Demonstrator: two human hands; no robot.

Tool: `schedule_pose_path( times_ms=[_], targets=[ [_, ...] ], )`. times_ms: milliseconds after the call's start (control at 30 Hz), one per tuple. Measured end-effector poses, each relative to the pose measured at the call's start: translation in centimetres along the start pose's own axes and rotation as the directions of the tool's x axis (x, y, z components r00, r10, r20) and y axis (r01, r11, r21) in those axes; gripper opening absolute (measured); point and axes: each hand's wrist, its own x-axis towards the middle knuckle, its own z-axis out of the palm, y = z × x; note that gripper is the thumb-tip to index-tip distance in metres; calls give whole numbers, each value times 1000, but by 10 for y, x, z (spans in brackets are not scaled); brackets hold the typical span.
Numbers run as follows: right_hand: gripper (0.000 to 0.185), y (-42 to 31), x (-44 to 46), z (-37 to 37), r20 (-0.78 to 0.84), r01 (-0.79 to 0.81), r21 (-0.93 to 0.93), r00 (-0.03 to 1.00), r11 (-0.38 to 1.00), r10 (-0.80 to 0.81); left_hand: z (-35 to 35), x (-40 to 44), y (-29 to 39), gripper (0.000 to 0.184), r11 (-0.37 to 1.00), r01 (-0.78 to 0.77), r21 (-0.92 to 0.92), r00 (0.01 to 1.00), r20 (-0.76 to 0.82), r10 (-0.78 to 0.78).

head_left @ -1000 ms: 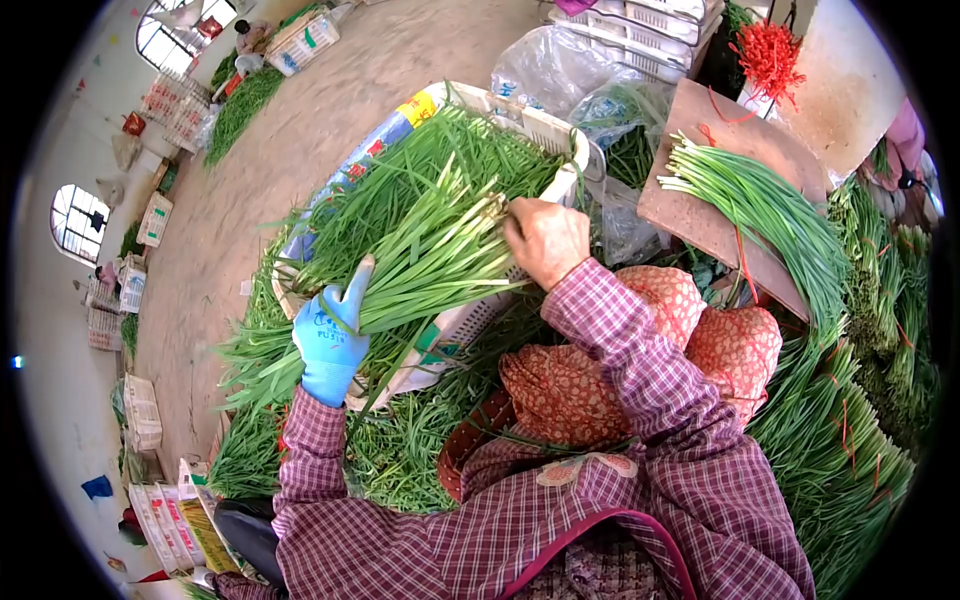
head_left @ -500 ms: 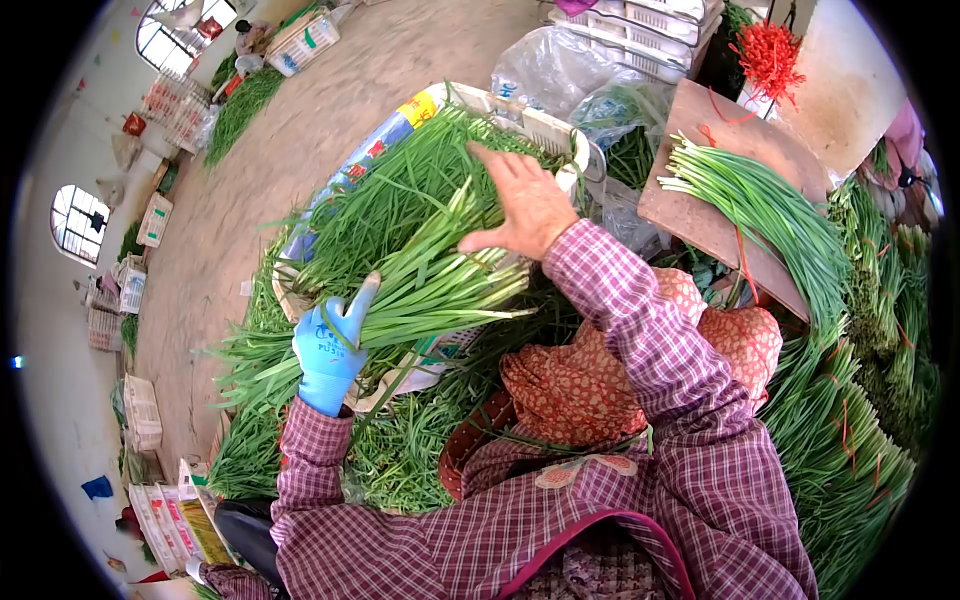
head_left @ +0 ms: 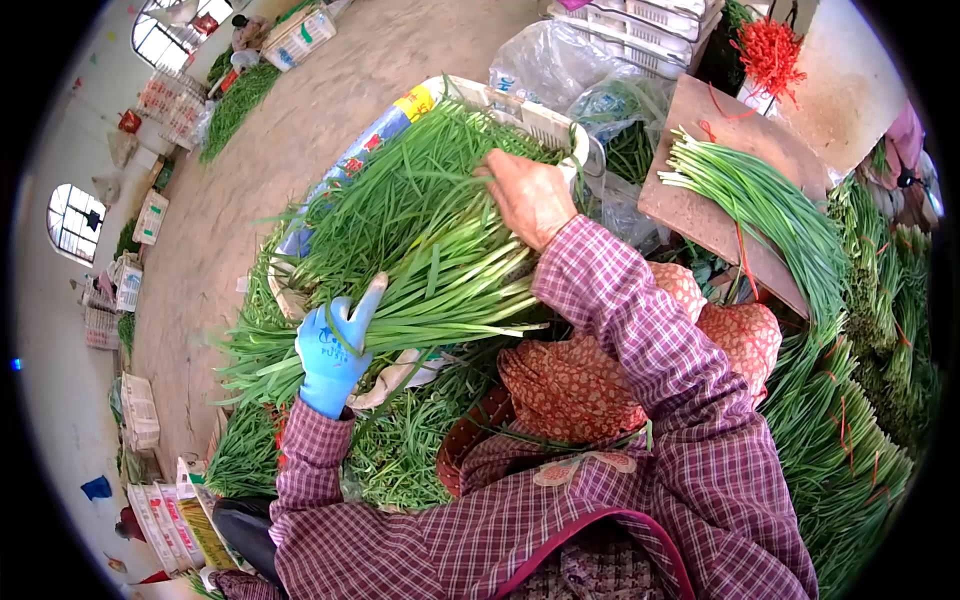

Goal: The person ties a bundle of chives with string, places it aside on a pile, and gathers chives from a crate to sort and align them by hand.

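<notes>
My left hand (head_left: 335,350), in a light blue glove with a bare-looking thumb tip, is closed around a bunch of garlic chives (head_left: 450,285). The pale stem ends of that bunch point right, towards my lap. Behind it, a loose heap of garlic chives (head_left: 400,190) fills a white plastic crate (head_left: 548,125) with a blue and yellow sack along its far-left side. My right hand (head_left: 532,198), bare, has its fingers bent and pinched together on leaves at the right of the heap; its fingertips are partly hidden.
On my right, a tied bundle of chives (head_left: 760,195) lies on a brown board (head_left: 690,215). Red ties (head_left: 770,60) hang beyond it. Several stacked bundles (head_left: 840,430) line the right side. Trimmed leaves (head_left: 400,455) lie below the crate. White crates (head_left: 640,35) are stacked behind plastic bags.
My right hand has gone from spread fingers over the bunch to a pinch on leaves slightly further back. My left hand keeps its hold, nearly still.
</notes>
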Motion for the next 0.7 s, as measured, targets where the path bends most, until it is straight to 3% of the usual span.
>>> schedule_pose_path(
  times_ms=[67,200,267,333,367,400,467,500,533,600,700],
  targets=[
    [11,11,3,-7,192,-221,-113,952,969,240,0,-5,-1,95,999,13,-38,1000,5,-13],
    [15,56,-13,-23,154,-347,-276,904,896,398,-2,-15,-5,94,998,55,-43,998,-32,-57],
    [19,83,-26,-32,121,-372,-422,880,826,458,-5,-20,-9,91,994,110,-25,993,-33,-111],
    [26,107,-41,-33,173,-285,-604,865,744,471,-3,-24,-12,89,995,96,-4,992,-77,-96],
    [37,101,-35,-43,316,-311,-651,718,692,620,-1,-26,-14,88,996,88,29,993,-86,-85],
    [37,92,-33,-51,315,-312,-652,718,691,621,-1,-27,-15,87,995,79,61,993,-96,-73],
    [43,71,-30,-61,396,-244,-566,758,788,519,0,-26,-17,86,995,60,74,994,-99,-53],
    [45,62,-22,-64,457,-335,-417,726,845,513,0,-26,-16,85,995,43,86,995,-97,-34],
    [45,60,-23,-62,465,-309,-210,803,928,373,0,-25,-15,85,996,40,84,995,-95,-32],
    [47,53,-16,-54,488,-242,142,861,960,145,-1,-22,-13,83,994,41,98,996,-82,-33],
    [50,34,-12,-57,532,-264,183,837,947,130,-3,-20,-10,84,995,33,99,996,-88,-24]
  ],
)
